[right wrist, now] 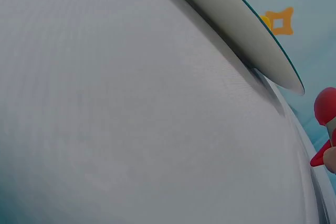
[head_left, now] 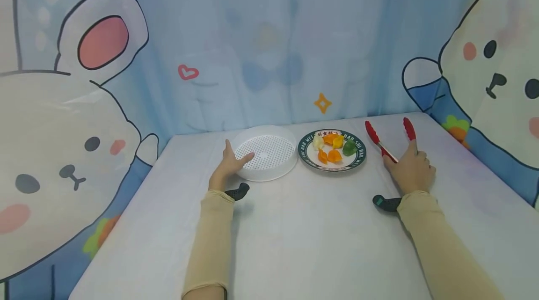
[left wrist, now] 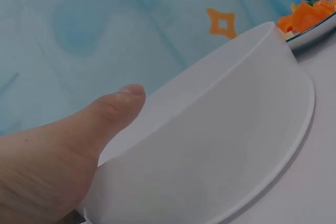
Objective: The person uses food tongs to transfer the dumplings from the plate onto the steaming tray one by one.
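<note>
A white round steamer basket [head_left: 269, 151] with a perforated floor stands on the table. My left hand [head_left: 227, 164] grips its left side, the thumb [left wrist: 118, 107] laid over the rim and the other fingers along the outer wall. To the right, my right hand [head_left: 413, 171] holds metal tongs [head_left: 371, 132] with red tips; their arms are spread wide and point away from me. Between the hands lies a green-rimmed plate [head_left: 309, 161] bearing several small dumpling-like pieces [head_left: 334, 156] in orange, yellow, green and white.
A white cloth covers the table [head_left: 311, 234]. Behind it hangs a blue curtain [head_left: 236, 47] printed with cartoon animals, close to the table's back edge. The plate sits just right of the steamer basket.
</note>
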`<state>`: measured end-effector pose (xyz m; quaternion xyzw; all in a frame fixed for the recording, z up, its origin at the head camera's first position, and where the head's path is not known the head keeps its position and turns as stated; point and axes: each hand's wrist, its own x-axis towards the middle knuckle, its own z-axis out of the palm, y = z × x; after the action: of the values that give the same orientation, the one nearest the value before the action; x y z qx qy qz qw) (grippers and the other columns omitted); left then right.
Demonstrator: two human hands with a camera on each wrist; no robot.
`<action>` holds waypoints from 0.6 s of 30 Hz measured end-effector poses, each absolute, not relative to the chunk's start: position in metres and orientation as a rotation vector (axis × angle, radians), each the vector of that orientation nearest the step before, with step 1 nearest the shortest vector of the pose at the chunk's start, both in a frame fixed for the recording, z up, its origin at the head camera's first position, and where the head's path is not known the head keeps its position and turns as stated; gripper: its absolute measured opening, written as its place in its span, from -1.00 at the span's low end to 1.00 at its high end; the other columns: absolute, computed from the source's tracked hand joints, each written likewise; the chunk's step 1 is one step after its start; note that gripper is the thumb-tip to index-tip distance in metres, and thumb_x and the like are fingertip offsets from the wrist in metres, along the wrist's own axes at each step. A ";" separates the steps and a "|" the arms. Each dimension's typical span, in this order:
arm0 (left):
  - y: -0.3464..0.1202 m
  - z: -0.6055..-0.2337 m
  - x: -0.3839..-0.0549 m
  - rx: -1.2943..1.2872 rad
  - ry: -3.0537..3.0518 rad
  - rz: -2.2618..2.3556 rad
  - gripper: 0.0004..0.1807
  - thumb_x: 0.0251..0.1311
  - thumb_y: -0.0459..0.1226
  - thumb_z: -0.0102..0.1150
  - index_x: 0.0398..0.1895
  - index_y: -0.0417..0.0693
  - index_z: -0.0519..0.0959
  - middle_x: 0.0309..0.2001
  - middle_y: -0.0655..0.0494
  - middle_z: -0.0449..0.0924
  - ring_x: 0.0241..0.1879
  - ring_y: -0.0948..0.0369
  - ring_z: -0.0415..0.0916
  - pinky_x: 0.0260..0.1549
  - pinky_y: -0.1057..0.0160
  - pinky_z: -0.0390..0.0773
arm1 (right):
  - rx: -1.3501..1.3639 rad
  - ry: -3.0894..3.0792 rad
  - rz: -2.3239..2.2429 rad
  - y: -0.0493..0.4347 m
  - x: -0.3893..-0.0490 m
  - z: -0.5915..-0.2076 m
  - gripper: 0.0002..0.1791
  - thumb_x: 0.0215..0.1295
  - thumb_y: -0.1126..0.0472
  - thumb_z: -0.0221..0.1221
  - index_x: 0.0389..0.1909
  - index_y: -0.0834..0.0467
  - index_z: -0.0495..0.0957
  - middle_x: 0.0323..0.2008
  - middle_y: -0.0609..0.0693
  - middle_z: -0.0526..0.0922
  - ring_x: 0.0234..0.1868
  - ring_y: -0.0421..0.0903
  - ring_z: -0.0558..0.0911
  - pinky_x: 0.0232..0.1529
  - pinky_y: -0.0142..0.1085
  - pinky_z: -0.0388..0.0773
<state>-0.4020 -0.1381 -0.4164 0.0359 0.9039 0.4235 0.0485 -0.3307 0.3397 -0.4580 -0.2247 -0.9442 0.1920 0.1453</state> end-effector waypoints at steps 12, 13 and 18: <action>-0.151 -0.416 -0.403 0.163 2.596 1.206 0.38 0.02 0.27 0.18 0.42 -0.04 -0.70 0.50 -0.17 -0.61 0.50 -0.07 -0.51 0.45 -0.07 -0.23 | -0.666 -2.702 0.841 0.357 -0.324 -0.434 0.18 0.07 -0.46 0.08 0.31 0.50 0.11 0.10 0.52 0.36 0.04 0.40 0.35 0.07 0.23 0.41; -0.152 -0.416 -0.403 0.172 2.581 1.206 0.37 0.04 0.25 0.18 0.41 -0.05 -0.70 0.50 -0.17 -0.61 0.50 -0.07 -0.51 0.45 -0.07 -0.23 | -0.611 -2.719 0.849 0.358 -0.322 -0.428 0.17 0.07 -0.48 0.06 0.29 0.49 0.13 0.08 0.51 0.36 0.01 0.39 0.36 0.04 0.23 0.42; -0.157 -0.418 -0.402 0.224 2.533 1.239 0.34 0.10 0.22 0.14 0.39 -0.05 -0.75 0.49 -0.21 -0.63 0.50 -0.09 -0.50 0.45 -0.10 -0.23 | -0.254 -2.989 0.698 0.351 -0.323 -0.381 0.23 0.02 -0.50 0.11 0.34 0.46 0.07 0.13 0.52 0.29 0.04 0.40 0.30 -0.01 0.30 0.41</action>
<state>-0.4025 -0.1570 -0.4182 0.0782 0.8844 0.4328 0.1559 -0.3232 0.3512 -0.3807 -0.0825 -0.9700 0.2266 0.0306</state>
